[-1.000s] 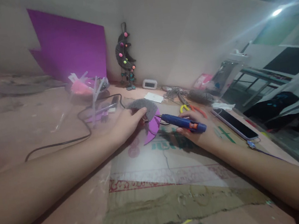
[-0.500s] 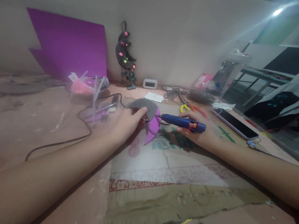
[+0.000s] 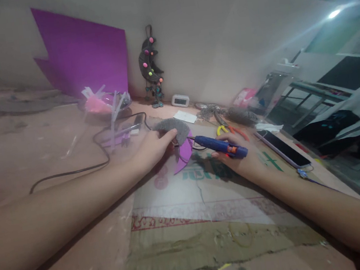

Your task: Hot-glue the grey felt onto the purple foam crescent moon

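My left hand (image 3: 153, 148) is closed on a crescent-shaped craft piece, grey fuzzy on top (image 3: 174, 127) and purple card beneath (image 3: 184, 152), held just above a flattened cardboard sheet (image 3: 208, 202). My right hand (image 3: 236, 156) grips a blue glue gun (image 3: 221, 146) with an orange trigger. Its nozzle points left and touches the purple part of the crescent. Both forearms reach in from the bottom corners.
A black cable (image 3: 81, 168) runs left from the work spot. A purple sheet (image 3: 86, 56) leans on the wall beside a dark moon ornament (image 3: 151, 65). Glue sticks and a pink bag (image 3: 106, 105), a small clock (image 3: 180, 101), pliers (image 3: 228, 128) and a phone (image 3: 283, 148) lie around.
Almost nothing has moved. The glue gun and my right hand have shifted very slightly up and left against the crescent.
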{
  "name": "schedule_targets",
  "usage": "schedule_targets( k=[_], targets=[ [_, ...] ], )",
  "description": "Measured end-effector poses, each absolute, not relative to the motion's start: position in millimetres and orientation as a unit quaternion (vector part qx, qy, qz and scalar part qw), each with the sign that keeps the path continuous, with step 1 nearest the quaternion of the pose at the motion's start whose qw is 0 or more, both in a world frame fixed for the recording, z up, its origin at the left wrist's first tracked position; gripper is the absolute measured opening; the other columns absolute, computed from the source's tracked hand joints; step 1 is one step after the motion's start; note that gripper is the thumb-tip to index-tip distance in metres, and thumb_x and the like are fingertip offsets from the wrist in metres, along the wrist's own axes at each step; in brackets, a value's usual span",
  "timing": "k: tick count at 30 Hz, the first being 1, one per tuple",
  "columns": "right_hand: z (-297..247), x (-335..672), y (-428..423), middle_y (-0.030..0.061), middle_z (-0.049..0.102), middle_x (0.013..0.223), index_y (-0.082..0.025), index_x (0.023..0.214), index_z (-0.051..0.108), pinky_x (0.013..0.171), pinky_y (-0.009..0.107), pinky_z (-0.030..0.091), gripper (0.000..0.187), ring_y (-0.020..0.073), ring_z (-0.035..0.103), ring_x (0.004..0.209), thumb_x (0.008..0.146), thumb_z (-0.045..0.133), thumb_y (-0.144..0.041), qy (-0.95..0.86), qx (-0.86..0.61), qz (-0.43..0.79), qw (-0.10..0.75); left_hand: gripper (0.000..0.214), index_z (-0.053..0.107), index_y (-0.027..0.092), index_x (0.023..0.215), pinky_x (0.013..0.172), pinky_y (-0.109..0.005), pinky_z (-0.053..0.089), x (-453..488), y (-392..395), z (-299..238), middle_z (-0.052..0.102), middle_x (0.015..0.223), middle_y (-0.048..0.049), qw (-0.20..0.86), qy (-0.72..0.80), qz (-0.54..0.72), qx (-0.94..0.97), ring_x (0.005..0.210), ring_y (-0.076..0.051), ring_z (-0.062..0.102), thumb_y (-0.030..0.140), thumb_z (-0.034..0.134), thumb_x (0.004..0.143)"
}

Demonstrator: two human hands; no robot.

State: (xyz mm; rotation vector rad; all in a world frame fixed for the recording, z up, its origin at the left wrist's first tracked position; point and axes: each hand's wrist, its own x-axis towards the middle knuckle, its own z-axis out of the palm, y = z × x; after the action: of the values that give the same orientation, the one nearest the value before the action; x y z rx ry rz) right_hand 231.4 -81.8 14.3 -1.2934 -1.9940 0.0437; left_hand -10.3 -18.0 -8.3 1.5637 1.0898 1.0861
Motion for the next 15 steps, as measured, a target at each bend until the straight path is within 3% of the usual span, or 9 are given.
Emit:
schedule_targets(
  k=[15],
  targets=[
    [16.8,230.1,-83.4,0.0019,0.066,0.079,-0.022,0.090,0.062,0.062,0.029,0.047,0.020,0.0175,0.060,0.068,0.077,0.068,-0.037,-0.769,-0.527,-0.003,0.362,0.041,0.062,0.016,0.072,0.053,-0.027,0.040,-10.7,-17.5,-9.1,0.059,0.060,-0.0020,0.454,0.445,0.434,0.639,0.059,-0.017,0.058,0.055,0.053,0.081]
  ],
)
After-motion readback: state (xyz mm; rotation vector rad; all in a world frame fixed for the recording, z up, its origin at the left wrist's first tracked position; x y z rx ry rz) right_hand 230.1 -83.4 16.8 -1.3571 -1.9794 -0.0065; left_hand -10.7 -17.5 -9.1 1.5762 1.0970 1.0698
